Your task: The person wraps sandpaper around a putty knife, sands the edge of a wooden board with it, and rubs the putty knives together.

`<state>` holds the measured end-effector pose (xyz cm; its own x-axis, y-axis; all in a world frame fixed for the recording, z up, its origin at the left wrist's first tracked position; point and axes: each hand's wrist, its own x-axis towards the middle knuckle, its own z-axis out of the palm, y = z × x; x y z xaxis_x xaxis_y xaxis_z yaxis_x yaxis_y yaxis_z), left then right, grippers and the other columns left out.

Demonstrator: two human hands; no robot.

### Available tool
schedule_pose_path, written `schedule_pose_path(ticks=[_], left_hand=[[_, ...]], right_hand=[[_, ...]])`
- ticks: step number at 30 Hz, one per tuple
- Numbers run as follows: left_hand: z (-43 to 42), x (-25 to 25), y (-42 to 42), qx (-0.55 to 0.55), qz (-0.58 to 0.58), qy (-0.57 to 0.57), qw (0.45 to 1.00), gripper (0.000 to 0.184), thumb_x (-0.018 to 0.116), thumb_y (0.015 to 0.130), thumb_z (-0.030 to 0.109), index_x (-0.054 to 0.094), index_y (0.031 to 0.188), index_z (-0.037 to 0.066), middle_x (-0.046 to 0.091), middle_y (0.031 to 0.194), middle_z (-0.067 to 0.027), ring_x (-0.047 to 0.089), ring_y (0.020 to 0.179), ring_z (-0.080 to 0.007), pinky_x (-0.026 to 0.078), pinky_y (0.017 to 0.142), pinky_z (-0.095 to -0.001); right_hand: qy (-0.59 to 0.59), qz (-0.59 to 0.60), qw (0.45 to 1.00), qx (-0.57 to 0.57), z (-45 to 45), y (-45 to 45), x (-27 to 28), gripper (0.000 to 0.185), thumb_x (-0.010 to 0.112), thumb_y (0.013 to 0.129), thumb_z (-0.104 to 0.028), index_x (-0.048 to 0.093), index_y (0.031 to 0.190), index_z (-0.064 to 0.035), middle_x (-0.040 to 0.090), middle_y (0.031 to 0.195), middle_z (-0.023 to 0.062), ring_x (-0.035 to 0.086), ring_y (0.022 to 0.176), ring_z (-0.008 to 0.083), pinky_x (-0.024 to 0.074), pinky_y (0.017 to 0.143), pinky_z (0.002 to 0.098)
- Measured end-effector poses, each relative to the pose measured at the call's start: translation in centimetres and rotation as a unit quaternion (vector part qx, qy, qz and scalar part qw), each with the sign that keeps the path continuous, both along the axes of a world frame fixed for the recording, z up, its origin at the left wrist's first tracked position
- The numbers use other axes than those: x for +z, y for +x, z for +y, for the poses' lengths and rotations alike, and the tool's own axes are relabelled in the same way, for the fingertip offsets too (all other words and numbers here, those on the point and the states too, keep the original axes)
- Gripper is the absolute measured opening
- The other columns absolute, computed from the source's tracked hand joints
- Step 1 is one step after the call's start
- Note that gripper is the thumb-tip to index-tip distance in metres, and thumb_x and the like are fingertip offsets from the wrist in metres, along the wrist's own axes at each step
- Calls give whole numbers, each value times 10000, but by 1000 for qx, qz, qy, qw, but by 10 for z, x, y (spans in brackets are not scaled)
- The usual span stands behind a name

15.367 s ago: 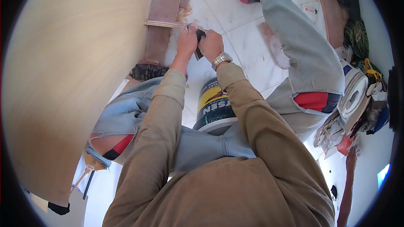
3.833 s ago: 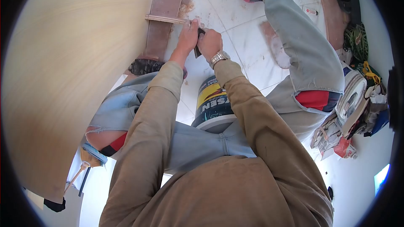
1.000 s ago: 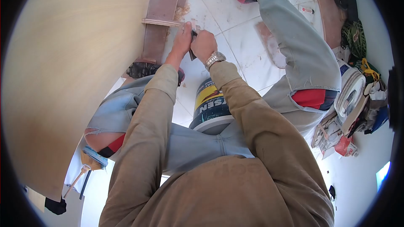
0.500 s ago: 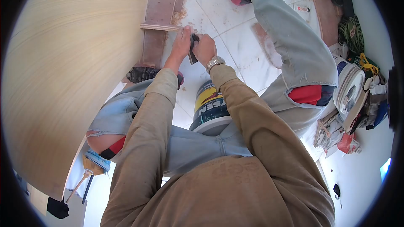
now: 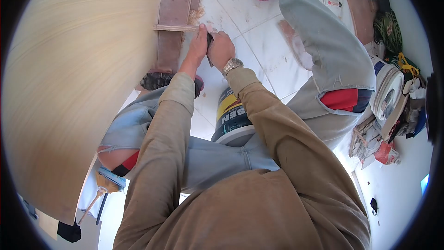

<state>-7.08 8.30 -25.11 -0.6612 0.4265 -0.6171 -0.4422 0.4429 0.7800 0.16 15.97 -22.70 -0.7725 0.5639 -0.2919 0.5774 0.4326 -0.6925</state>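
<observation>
At the free end of a thin wooden strip [image 5: 173, 28], my left hand [image 5: 198, 46] is closed, its thumb pointing away from me. My right hand [image 5: 221, 50] is close beside it, wrapped round a dark flat tool [image 5: 210, 41]. Most of that tool is hidden by my fingers, so its kind is unclear. The tool touches or nearly touches the strip's end; I cannot tell which. From the large pale wood panel [image 5: 78, 78] on my left, the strip juts out over a reddish-brown board [image 5: 169, 51].
A dark paint bucket [image 5: 233, 115] stands between my legs. Sawdust [image 5: 196, 16] lies on the tiled floor [image 5: 252, 16]. A reddish-brown piece [image 5: 293, 44] rests near my right leg. Buckets [image 5: 387, 90], rags and papers crowd the right wall. A broom [image 5: 105, 185] is at lower left.
My right hand has shifted slightly left and away from me with the dark tool, which now shows narrower. My left hand stays at the strip's end.
</observation>
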Motion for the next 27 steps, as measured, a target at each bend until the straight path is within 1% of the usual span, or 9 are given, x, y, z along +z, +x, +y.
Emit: schedule_pose_path(ticks=[3, 6, 9, 12, 15, 18, 21, 24, 27], left_hand=[[-4, -1, -4, -20, -55, -20, 998, 784, 315, 1059, 612, 513, 1413, -59, 551, 1397, -200, 499, 1270, -226, 382, 1086, -335], [-1, 0, -3, -47, -48, -28, 997, 773, 310, 1063, 603, 524, 1409, -55, 563, 1387, -206, 507, 1276, -241, 380, 1090, -340], [-4, -19, 1, -79, 38, -41, 995, 771, 302, 1066, 597, 533, 1399, -59, 579, 1366, -210, 525, 1260, -261, 390, 1081, -348], [-6, -27, 7, -12, 66, -29, 997, 769, 295, 1070, 589, 540, 1383, -69, 581, 1362, -214, 536, 1239, -272, 403, 1064, -355], [-7, -6, -5, -60, -37, -52, 996, 763, 303, 1074, 575, 508, 1406, -80, 558, 1391, -209, 514, 1266, -258, 391, 1080, -345], [-5, -5, -2, -24, -37, -61, 997, 753, 308, 1078, 564, 490, 1418, -83, 554, 1395, -201, 508, 1263, -244, 391, 1078, -340], [-3, -7, -1, -21, 0, -10, 1000, 752, 311, 1078, 567, 497, 1411, -81, 578, 1357, -190, 514, 1228, -225, 401, 1057, -339], [-2, 1, 3, -23, -2, -8, 1000, 718, 280, 1086, 533, 477, 1430, -65, 519, 1450, -227, 472, 1353, -293, 359, 1114, -348], [-5, 2, -4, -37, -40, -2, 999, 710, 281, 1088, 528, 471, 1437, -60, 518, 1447, -221, 471, 1350, -280, 352, 1123, -347]], right_hand=[[-14, -14, 999, 25, 1, 2, 5, 199, 606, 869, -116, 683, 1021, -12, 631, 944, 195, 630, 928, 396, 525, 825, 488], [-15, -46, 998, 35, -5, 8, 2, 184, 608, 869, -118, 691, 997, -15, 644, 948, 215, 642, 921, 410, 529, 821, 495], [-32, -93, 995, 0, 4, -4, -11, 167, 607, 864, -109, 699, 968, -16, 656, 949, 242, 655, 903, 429, 530, 809, 506], [-52, -74, 996, 24, 16, 6, -7, 166, 604, 864, -118, 702, 946, -11, 663, 955, 262, 664, 890, 441, 531, 797, 513], [-18, -46, 999, 13, 1, 8, -6, 184, 600, 873, -140, 699, 959, -10, 651, 927, 239, 652, 890, 426, 527, 797, 503], [-14, -28, 1000, 0, -1, 0, -5, 179, 603, 871, -141, 694, 958, -14, 637, 917, 222, 643, 892, 415, 525, 791, 498], [-23, -47, 999, 7, 1, 0, 1, 189, 623, 856, -138, 693, 975, -9, 642, 970, 210, 640, 935, 400, 532, 815, 489], [-29, -84, 996, 32, -2, 4, 4, 224, 655, 831, -128, 692, 1012, -2, 650, 1063, 184, 632, 1021, 370, 549, 864, 467], [-44, -90, 994, 32, -2, -1, 6, 225, 656, 833, -131, 689, 1014, -2, 646, 1069, 179, 630, 1029, 364, 554, 860, 467]])
